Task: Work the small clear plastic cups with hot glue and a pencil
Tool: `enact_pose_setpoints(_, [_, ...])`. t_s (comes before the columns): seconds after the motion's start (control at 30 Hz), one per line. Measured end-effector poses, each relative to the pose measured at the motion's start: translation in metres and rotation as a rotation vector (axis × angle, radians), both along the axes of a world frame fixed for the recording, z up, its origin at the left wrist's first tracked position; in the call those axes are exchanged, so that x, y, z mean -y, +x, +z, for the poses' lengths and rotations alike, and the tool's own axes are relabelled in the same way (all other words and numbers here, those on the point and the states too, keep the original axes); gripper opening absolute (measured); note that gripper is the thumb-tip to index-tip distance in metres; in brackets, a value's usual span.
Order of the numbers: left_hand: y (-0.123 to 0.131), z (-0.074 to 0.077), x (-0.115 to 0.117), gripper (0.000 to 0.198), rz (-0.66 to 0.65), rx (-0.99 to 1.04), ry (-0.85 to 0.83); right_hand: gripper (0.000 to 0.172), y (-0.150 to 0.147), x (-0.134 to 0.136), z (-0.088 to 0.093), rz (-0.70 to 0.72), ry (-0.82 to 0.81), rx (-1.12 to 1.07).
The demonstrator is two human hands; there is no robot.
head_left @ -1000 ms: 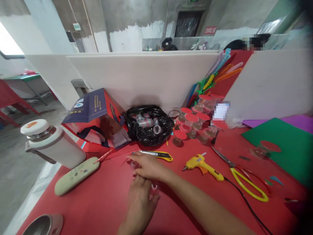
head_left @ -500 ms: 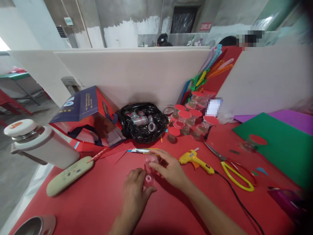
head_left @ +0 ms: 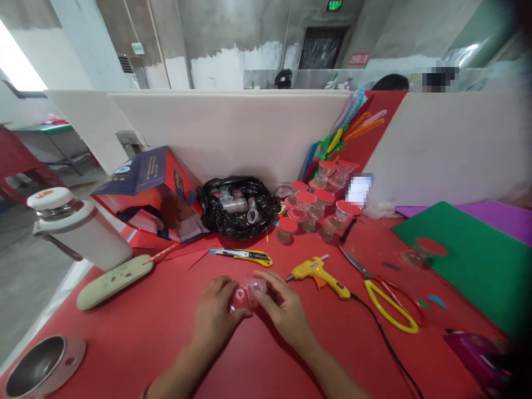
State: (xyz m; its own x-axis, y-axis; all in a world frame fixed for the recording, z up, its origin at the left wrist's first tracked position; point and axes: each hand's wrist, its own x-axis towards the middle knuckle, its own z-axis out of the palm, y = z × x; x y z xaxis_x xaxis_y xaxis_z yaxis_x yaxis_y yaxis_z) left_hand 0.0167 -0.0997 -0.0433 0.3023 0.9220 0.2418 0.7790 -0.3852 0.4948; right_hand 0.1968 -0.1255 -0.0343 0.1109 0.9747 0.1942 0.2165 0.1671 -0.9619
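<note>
Moved since half a second ago: drawn back off the yellow utility knife (head_left: 249, 256) with the right hand (head_left: 282, 305), and brought side by side with the left hand (head_left: 214, 310), leaving the knife's whole length in view. Grasping one small clear plastic cup (head_left: 238, 298) in the left hand, around its side, and a second clear cup (head_left: 254, 285) in the right hand, between thumb and fingers. Holding both close together over the middle of the red worktop (head_left: 249, 366); cannot tell touching from nearly touching. Tight on the right, just beside the nozzle of the yellow glue gun (head_left: 318, 273), then crowded farther over by the scissors (head_left: 366, 272) and the green sheet (head_left: 461, 238). Bounded ahead by the knife, then by the black plastic bag (head_left: 233, 227) and the cluster of red-topped cups (head_left: 305, 199), short of the white board (head_left: 233, 133). Roomier to the left, up to the green case (head_left: 115, 281) and the thermos (head_left: 89, 233) near the left edge. Set near that edge too, lower down, a metal cup (head_left: 72, 354). Open also between the forearms, down toward the body.
</note>
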Motion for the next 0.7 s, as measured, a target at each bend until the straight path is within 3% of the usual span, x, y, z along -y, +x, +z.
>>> enact_pose_setpoints(0.2, [0.001, -0.003, 0.001, 0.041, 0.021, 0.075, -0.018, 0.035, 0.002, 0.002, -0.004, -0.048, 0.007, 0.020])
enact_pose_setpoints(0.3, [-0.002, -0.001, 0.001, 0.052, 0.036, 0.251, -0.021, 0.037, 0.002, 0.002, -0.006, -0.058, -0.019, -0.001])
enact_pose_setpoints(0.43, [-0.008, 0.006, 0.007, 0.042, 0.028, 0.527, -0.009, 0.040, 0.001, 0.005, -0.010, -0.045, -0.033, -0.026])
enact_pose_setpoints(0.7, [0.002, 0.014, 0.019, 0.051, -0.081, 1.075, -0.491, 0.041, -0.012, 0.005, -0.006, 0.055, 0.029, 0.015])
